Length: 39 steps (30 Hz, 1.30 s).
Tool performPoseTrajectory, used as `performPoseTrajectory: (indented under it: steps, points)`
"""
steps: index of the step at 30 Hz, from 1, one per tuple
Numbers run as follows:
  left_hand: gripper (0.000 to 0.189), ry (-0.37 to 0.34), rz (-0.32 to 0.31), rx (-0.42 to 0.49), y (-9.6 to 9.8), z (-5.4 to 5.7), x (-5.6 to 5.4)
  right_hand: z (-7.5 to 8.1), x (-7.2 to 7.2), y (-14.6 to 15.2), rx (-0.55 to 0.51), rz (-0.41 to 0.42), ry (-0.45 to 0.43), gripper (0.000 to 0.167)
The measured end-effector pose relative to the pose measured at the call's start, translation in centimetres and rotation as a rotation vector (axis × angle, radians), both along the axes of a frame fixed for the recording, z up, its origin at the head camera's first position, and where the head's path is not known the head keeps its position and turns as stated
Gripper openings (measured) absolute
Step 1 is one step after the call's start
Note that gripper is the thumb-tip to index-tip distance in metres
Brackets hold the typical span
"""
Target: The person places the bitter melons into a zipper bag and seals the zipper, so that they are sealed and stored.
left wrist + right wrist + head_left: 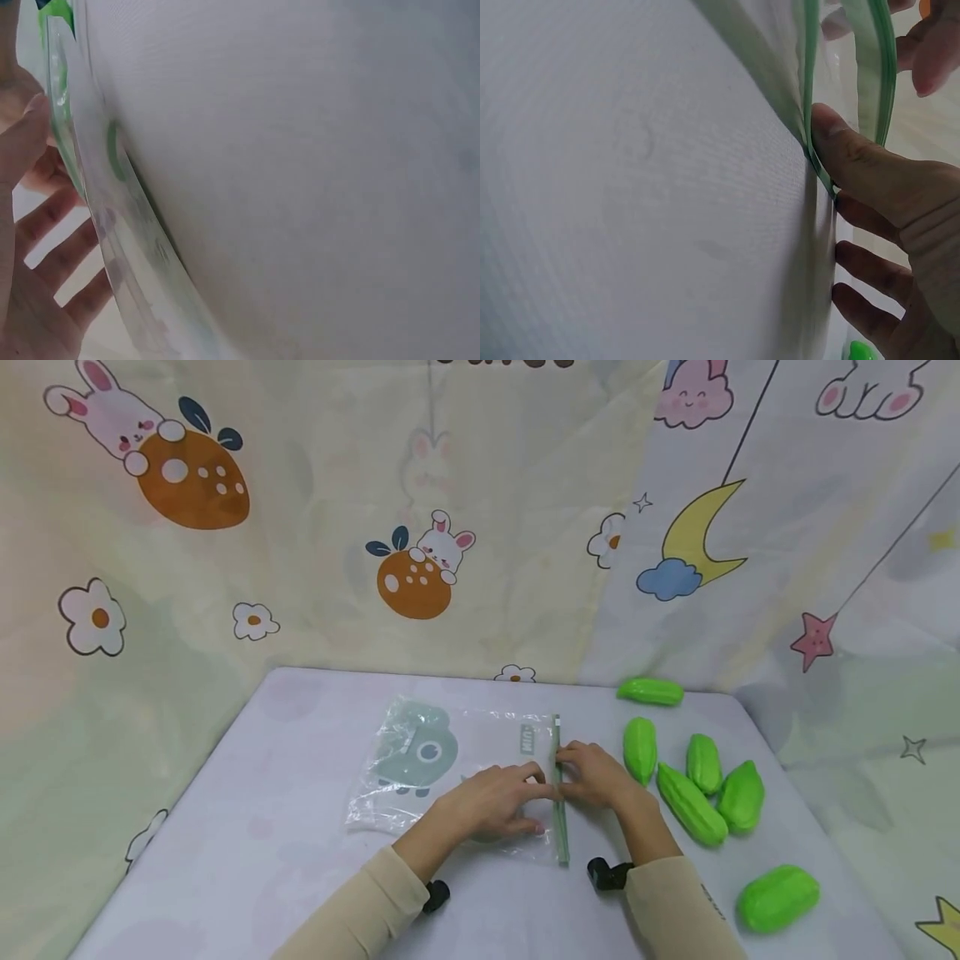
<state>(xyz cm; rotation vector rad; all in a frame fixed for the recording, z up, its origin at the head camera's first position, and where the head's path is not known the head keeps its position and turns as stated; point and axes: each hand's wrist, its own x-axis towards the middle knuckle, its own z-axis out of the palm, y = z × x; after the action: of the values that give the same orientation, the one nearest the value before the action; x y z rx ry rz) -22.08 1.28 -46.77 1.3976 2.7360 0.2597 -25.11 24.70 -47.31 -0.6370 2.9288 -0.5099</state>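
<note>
A clear zip bag (pixel 480 727) with a pale green dinosaur print lies flat on the white table, its green zip strip (pixel 562 839) on the right side. My right hand (pixel 596 777) pinches that strip between thumb and fingers. In the right wrist view, two green bands of the bag mouth (pixel 877 67) stand apart above the right thumb (pixel 855 150). My left hand (pixel 491 802) lies over the bag, its index finger reaching the strip. In the left wrist view, the left fingers (pixel 67 255) are fairly straight and spread, tips against the bag film.
Several bright green, ridged, vegetable-shaped pieces lie right of the bag, among them a long one (pixel 692 804) and one by the back edge (pixel 651 692). A thicker green piece (pixel 778 899) sits near the front right. Behind the table (pixel 247 827) hangs a cartoon-printed cloth (pixel 315 568).
</note>
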Motion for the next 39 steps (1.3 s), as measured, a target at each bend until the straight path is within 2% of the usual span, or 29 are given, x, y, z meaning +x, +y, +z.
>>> performPoseTrajectory:
  steps: [7,15,23,27,33,39]
  points:
    - [0.05,0.078,-0.068,-0.082,0.5,0.2,0.4,0.0,-0.2,0.2,-0.003,0.005,-0.016,0.048]
    - [0.045,0.117,-0.096,-0.118,0.6,0.1,0.9,-0.3,-0.4,0.1,0.018,0.006,-0.031,0.05]
    - [0.035,0.1,-0.092,-0.139,0.6,0.0,1.2,-0.2,-0.4,0.1,0.039,-0.007,-0.043,0.054]
    - [0.037,0.086,-0.091,-0.154,0.5,-0.1,1.3,-0.3,-0.3,0.2,0.018,0.006,-0.051,0.054]
    - [0.046,0.114,-0.103,-0.166,0.5,0.0,1.5,-0.2,-0.4,0.2,0.016,0.025,-0.034,0.055]
    - [0.038,0.077,-0.081,-0.171,0.3,0.2,1.7,0.2,-0.3,0.3,0.009,0.02,-0.045,0.055]
